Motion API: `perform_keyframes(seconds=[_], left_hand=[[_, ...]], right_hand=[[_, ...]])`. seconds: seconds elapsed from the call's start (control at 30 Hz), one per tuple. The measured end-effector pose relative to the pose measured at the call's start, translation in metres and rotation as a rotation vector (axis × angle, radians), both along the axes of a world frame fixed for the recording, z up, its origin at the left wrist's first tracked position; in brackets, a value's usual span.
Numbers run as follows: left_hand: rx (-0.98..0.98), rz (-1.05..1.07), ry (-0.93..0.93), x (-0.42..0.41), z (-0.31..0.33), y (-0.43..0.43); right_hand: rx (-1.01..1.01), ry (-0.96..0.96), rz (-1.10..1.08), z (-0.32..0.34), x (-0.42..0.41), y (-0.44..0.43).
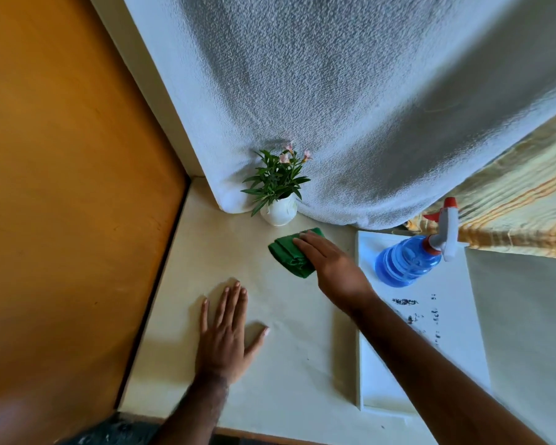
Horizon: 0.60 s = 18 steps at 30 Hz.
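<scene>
A folded green cloth (288, 255) lies on the cream table top (289, 354), just in front of a small white pot of green leaves and pink flowers (278, 187). My right hand (329, 263) presses flat on the cloth's right side with straight fingers, covering part of it. My left hand (227, 332) rests palm down on the table nearer to me, fingers spread, holding nothing.
A white tray (376, 374) at the right holds a blue spray bottle (411, 256) with a white and red trigger, plus several dark smudges. A white textured cloth (350, 107) hangs behind the pot. An orange wall (61, 187) borders the table's left edge.
</scene>
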State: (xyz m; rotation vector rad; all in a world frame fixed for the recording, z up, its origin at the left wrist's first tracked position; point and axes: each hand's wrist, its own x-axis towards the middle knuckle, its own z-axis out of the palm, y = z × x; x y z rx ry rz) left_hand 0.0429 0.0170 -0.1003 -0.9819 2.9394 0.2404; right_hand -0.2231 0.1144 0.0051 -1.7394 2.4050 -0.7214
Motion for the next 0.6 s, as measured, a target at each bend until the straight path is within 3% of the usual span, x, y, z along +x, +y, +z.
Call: perform_keyframes(seconds=[0.37,0.6], left_hand=[[0.052,0.004,0.022,-0.002,0.003,0.001],[0.016,0.007,0.025,-0.001,0.000,0.003]], right_hand=[[0.131,0.047,-0.494,-0.030,0.034,0.201],[0.308,0.108,-0.379,-0.063,0.046,0.233]])
